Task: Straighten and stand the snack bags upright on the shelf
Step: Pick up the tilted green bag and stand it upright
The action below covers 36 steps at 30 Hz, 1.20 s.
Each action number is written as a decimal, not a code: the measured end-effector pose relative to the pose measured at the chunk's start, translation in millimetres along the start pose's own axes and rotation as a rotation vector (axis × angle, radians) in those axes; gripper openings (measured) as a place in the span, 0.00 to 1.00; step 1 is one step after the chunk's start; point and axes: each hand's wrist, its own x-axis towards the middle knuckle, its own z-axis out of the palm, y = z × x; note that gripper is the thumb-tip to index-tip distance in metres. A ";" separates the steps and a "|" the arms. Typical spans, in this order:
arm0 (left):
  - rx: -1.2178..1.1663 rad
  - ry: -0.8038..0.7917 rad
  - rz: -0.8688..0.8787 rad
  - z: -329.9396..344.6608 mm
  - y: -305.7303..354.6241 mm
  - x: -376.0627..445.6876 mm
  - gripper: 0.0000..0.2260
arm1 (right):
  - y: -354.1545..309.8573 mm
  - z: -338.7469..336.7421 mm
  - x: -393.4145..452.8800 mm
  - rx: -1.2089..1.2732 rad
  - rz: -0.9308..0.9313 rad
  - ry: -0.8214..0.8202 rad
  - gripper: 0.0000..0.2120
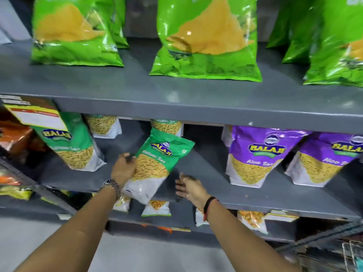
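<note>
The green bag (157, 163) leans off the shelf (245, 193) edge, gripped only by the left hand (123, 169); with the right hand (188, 188) open beside it, it may slip floorward.

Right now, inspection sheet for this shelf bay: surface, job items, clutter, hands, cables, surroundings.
Surface: grey middle shelf, bare patches between bags.
Job's things: green sev bag tilted, bottom hanging over the shelf edge; purple sev bags upright.
Clutter: nothing seen.
Grippers: left hand against the tilted bag's side; right hand open, apart from it.
Cables: nothing seen.
Surroundings: large green bags above; wire rack lower right.
</note>
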 end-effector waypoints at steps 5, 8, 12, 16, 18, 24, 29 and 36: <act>-0.096 -0.186 -0.103 -10.3 -7.8 19.9 0.17 | 0.3 52.7 30.4 0.194 0.086 0.065 0.16; -0.248 -0.237 -0.184 -15.3 -23.1 15.9 0.19 | 9.3 63.3 32.5 0.226 -0.003 0.260 0.10; -0.321 -0.235 -0.249 -13.9 -66.5 9.3 0.19 | 26.7 58.2 20.3 0.250 -0.025 0.392 0.11; -0.331 -0.242 -0.211 -28.4 -61.7 -47.9 0.12 | 42.1 48.6 -17.4 0.123 -0.074 0.396 0.11; -0.402 -0.219 -0.207 -33.1 -64.3 -71.3 0.11 | 45.4 44.5 -37.8 0.092 -0.144 0.378 0.12; -0.565 -0.183 -0.226 -50.8 -69.6 -115.6 0.09 | 39.7 45.6 -92.6 -0.014 -0.351 0.336 0.08; -0.598 -0.177 -0.180 -66.3 -63.7 -132.8 0.08 | 40.7 49.0 -110.1 -0.039 -0.451 0.324 0.08; -0.635 -0.195 -0.133 -58.4 -64.4 -130.7 0.09 | 41.7 43.7 -96.6 -0.094 -0.472 0.348 0.09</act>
